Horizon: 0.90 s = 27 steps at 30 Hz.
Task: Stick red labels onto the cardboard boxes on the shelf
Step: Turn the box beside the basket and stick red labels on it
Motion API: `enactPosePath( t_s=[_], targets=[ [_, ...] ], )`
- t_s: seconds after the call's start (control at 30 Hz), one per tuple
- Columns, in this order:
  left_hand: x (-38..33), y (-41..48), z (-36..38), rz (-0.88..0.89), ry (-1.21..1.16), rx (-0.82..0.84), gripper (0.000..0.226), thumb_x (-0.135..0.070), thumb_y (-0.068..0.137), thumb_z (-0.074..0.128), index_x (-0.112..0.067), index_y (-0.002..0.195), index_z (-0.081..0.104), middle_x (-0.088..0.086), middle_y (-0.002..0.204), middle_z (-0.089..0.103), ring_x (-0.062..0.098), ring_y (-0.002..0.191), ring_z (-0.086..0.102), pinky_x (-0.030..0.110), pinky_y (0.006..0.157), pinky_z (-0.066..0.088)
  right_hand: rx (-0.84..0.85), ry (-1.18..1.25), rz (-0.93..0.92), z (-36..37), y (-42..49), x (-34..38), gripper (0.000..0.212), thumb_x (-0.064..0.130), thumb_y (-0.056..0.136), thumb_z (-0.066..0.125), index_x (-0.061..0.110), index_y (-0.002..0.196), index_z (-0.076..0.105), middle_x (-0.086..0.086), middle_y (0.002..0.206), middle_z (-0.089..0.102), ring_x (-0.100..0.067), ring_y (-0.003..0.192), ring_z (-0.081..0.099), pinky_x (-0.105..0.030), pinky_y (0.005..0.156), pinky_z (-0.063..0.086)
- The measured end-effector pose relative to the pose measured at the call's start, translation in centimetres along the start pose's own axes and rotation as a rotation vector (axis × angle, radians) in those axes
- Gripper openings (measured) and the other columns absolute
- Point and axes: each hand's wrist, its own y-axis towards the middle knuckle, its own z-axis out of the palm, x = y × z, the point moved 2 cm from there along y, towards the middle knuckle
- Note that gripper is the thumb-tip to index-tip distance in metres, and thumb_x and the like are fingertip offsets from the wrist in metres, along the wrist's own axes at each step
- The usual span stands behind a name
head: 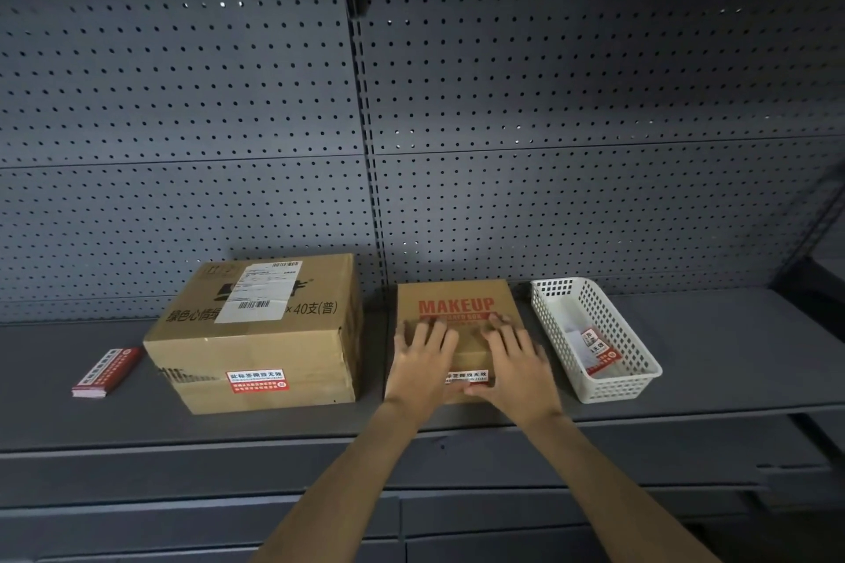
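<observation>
A small cardboard box printed MAKEUP (457,295) stands on the grey shelf (713,357), right of centre. My left hand (423,357) and my right hand (514,361) lie flat on its top, fingers spread, thumbs over the front face. A red and white label (468,376) shows on that front face between my thumbs, and my right thumb touches its lower edge. To the left stands a larger cardboard box (256,334) with a red label (257,381) stuck on its front.
A white plastic basket (608,384) to the right of the small box holds loose red labels and backing paper. A stack of red labels (107,373) lies on the shelf at far left. Perforated grey panels form the back wall.
</observation>
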Motion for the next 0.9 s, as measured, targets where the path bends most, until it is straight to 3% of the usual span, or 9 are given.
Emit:
enactPosePath(
  t_s=[0.13, 0.27, 0.37, 0.43, 0.5, 0.6, 0.7, 0.83, 0.9],
  targets=[
    [0.4, -0.1, 0.3, 0.060, 0.060, 0.057, 0.082, -0.065, 0.064, 0.080, -0.016, 0.120, 0.045, 0.007, 0.128, 0.053, 0.028, 0.121, 0.049, 0.060, 0.105, 0.041, 0.043, -0.027, -0.043, 0.4, 0.2, -0.6, 0.109, 0.065, 0.049, 0.086, 0.020, 0.139, 0.045, 0.001, 0.148, 0.048, -0.020, 0.139, 0.043, -0.044, 0.092, 0.057],
    [1.1, -0.3, 0.2, 0.099, 0.085, 0.114, 0.087, -0.053, 0.061, 0.087, -0.015, 0.126, 0.043, 0.009, 0.135, 0.050, 0.030, 0.128, 0.047, 0.061, 0.107, 0.039, 0.118, -0.093, -0.107, 0.6, 0.3, -1.3, 0.112, 0.061, 0.061, 0.082, 0.019, 0.151, 0.029, 0.002, 0.157, 0.035, -0.019, 0.148, 0.028, -0.042, 0.102, 0.052],
    [1.3, -0.3, 0.0, 0.105, 0.084, 0.145, 0.091, -0.049, 0.058, 0.090, -0.015, 0.127, 0.042, 0.011, 0.140, 0.047, 0.031, 0.133, 0.043, 0.066, 0.106, 0.038, 0.156, -0.105, -0.118, 0.2, 0.3, -1.3, 0.118, 0.061, 0.062, 0.083, 0.021, 0.154, 0.022, 0.004, 0.161, 0.025, -0.019, 0.151, 0.019, -0.049, 0.109, 0.046],
    [1.3, -0.3, 0.0, 0.074, 0.075, 0.164, 0.093, -0.051, 0.055, 0.091, -0.015, 0.127, 0.042, 0.009, 0.143, 0.046, 0.030, 0.135, 0.042, 0.070, 0.104, 0.037, 0.147, -0.100, -0.074, 0.0, 0.2, -0.9, 0.120, 0.068, 0.057, 0.082, 0.023, 0.153, 0.026, 0.006, 0.160, 0.025, -0.018, 0.150, 0.022, -0.050, 0.109, 0.042],
    [0.8, -0.4, 0.0, 0.041, 0.055, 0.178, 0.092, -0.054, 0.056, 0.089, -0.015, 0.125, 0.042, 0.008, 0.141, 0.046, 0.030, 0.134, 0.042, 0.072, 0.105, 0.033, 0.113, -0.074, -0.006, 0.2, 0.0, -0.2, 0.115, 0.073, 0.050, 0.081, 0.021, 0.145, 0.040, 0.002, 0.155, 0.038, -0.020, 0.146, 0.034, -0.049, 0.103, 0.048],
    [0.2, -0.3, 0.3, 0.026, 0.051, 0.153, 0.088, -0.051, 0.058, 0.089, -0.015, 0.123, 0.041, 0.009, 0.137, 0.048, 0.031, 0.132, 0.044, 0.072, 0.108, 0.029, 0.051, -0.047, -0.004, 0.9, -0.1, 0.1, 0.108, 0.068, 0.049, 0.085, 0.018, 0.137, 0.049, -0.003, 0.149, 0.048, -0.024, 0.141, 0.042, -0.047, 0.095, 0.055],
    [0.7, -0.3, 0.4, 0.046, 0.061, 0.154, 0.091, -0.048, 0.052, 0.093, -0.016, 0.122, 0.044, 0.008, 0.135, 0.050, 0.030, 0.129, 0.047, 0.068, 0.109, 0.033, 0.045, -0.090, -0.060, 0.8, 0.0, -0.4, 0.112, 0.064, 0.049, 0.087, 0.016, 0.142, 0.048, -0.003, 0.147, 0.050, -0.024, 0.139, 0.045, -0.044, 0.095, 0.054],
    [0.9, -0.5, 0.4, 0.069, 0.054, 0.153, 0.094, -0.046, 0.050, 0.094, -0.014, 0.123, 0.043, 0.010, 0.141, 0.048, 0.031, 0.133, 0.045, 0.067, 0.108, 0.035, 0.066, -0.098, -0.120, 1.0, 0.2, -0.9, 0.115, 0.059, 0.059, 0.085, 0.014, 0.151, 0.035, -0.004, 0.156, 0.038, -0.025, 0.147, 0.032, -0.043, 0.109, 0.044],
    [0.7, -0.5, 0.4, 0.071, 0.054, 0.120, 0.093, -0.051, 0.050, 0.092, -0.015, 0.121, 0.044, 0.010, 0.139, 0.049, 0.032, 0.129, 0.047, 0.068, 0.108, 0.035, 0.038, -0.037, -0.104, 1.0, 0.2, -0.7, 0.110, 0.066, 0.061, 0.080, 0.015, 0.149, 0.038, -0.003, 0.155, 0.038, -0.024, 0.147, 0.031, -0.044, 0.110, 0.043]
  ],
)
